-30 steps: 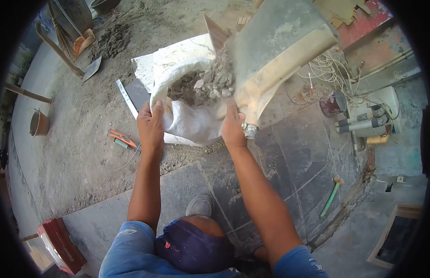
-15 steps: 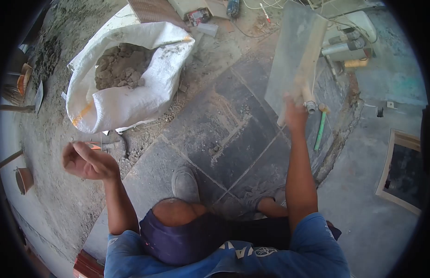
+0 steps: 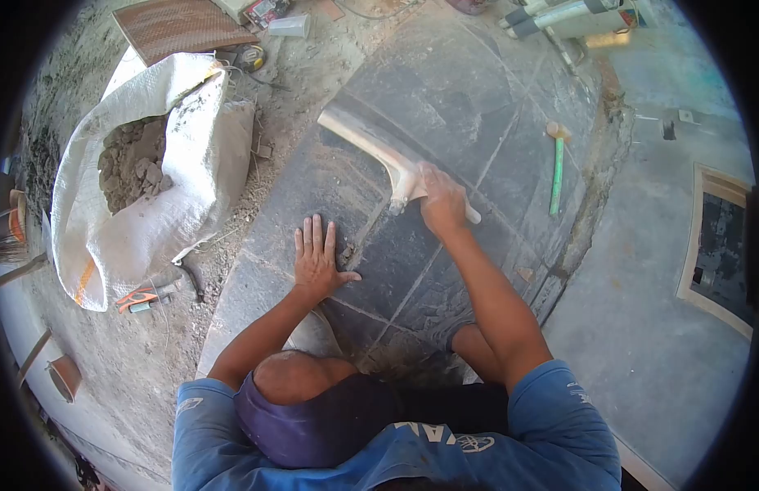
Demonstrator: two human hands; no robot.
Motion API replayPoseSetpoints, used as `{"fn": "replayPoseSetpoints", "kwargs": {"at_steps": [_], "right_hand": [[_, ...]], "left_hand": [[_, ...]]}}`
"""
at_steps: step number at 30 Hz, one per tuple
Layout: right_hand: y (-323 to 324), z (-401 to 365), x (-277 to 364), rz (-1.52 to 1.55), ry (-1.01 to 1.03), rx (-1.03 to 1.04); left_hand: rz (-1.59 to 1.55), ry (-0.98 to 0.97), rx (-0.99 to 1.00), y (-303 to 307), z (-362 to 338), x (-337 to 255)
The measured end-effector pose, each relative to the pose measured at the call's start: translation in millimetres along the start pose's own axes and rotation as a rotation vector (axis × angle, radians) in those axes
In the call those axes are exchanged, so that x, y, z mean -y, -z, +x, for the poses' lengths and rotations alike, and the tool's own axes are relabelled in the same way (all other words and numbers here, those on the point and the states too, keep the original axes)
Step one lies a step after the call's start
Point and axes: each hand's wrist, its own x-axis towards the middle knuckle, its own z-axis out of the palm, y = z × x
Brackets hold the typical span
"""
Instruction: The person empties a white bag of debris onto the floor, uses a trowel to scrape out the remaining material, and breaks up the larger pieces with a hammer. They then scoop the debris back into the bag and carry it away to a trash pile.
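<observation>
My left hand (image 3: 317, 266) lies flat on the dark grey floor tiles (image 3: 379, 282), fingers spread, in front of my shoe (image 3: 314, 335). In my right hand (image 3: 442, 199) is a long, flat plastering float (image 3: 365, 145) with a pale bar-like back and a short grip, gripped near its near right end. It slants from upper left to lower right close over the tiles. Dust and pale smears mark the tiles between the two hands. My fingers hide part of the grip.
A white sack (image 3: 204, 155) of rubble stands open at the left, with a hammer (image 3: 186, 282) and orange-handled pliers (image 3: 134, 299) by it. A green-handled mallet (image 3: 557, 168) lies at the right. White pipes (image 3: 559, 16) and a mesh screen (image 3: 179, 29) are at the back.
My right hand has brought the float left and down over the tiles, turning it edge-on. My left hand has come from the air near the sack down flat onto the tiles.
</observation>
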Motion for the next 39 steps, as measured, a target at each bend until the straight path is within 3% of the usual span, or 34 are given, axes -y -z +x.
{"fn": "replayPoseSetpoints", "kwargs": {"at_steps": [2,7,9,10,12,13,14,16,17,19,21,24,27,32,35,37,39], "right_hand": [[4.1,-41.9,16.7,-0.001,0.084,0.05],[34.6,-85.8,18.7,0.095,0.152,0.149],[50.7,-83.5,1.9,0.412,-0.194,0.115],[54.2,-81.8,-20.3,0.411,-0.418,0.224],[57.3,-83.0,-78.5,0.535,-0.615,0.196],[53.4,-90.0,-106.3,0.664,-0.588,0.06],[50.3,-100.5,-131.5,0.663,-0.583,0.064],[40.2,-125.0,-165.4,1.07,-0.856,0.06],[32.2,-135.1,-167.1,1.068,-0.855,0.065],[15.8,-152.1,-164.4,1.045,-0.925,0.093],[-0.5,-155.6,-138.7,1.078,-0.98,0.128],[-12.1,-148.8,-88.2,0.939,-0.972,0.188],[-21.1,-148.1,-44.8,0.994,-0.92,0.149],[-51.6,-139.9,26.9,1.045,-0.855,0.209],[-68.1,-131.9,44.7,1.231,-0.886,0.162],[-68.0,-131.5,39.0,1.446,-0.876,0.361],[-81.6,-131.9,46.2,1.597,-0.845,0.33]], "left_hand": [[0.019,-0.038,-0.144,-10.7,8.8,4.8],[0.006,0.006,-0.183,-22.3,21.6,3.3],[0.058,-0.028,-0.301,-18.9,22.9,2.6],[0.026,-0.027,-0.294,-16.9,24.3,3.1],[0.029,-0.049,-0.303,-13.2,24.5,8.4],[0.029,-0.079,-0.319,-11.0,22.8,10.2],[0.028,-0.073,-0.32,-6.2,19.8,12.9],[0.099,-0.009,-0.399,3.9,12.6,23.8],[0.098,-0.005,-0.397,5.6,11.5,32.8],[0.04,0.216,-0.431,6.3,10.1,49.8],[0.022,0.212,-0.392,0.4,9.2,51.7],[-0.041,-0.078,-0.332,-3.7,21.2,22.8],[-0.087,-0.22,-0.319,-18.2,44.7,-0.7],[-0.262,-0.276,-0.337,-27.8,76.7,-36.3],[-0.402,-0.249,-0.346,-24.8,78.9,-35.7],[-0.47,-0.231,-0.332,-23.2,77.9,-36.3],[-0.565,-0.26,-0.092,-22.3,76.2,-47.3]]}}
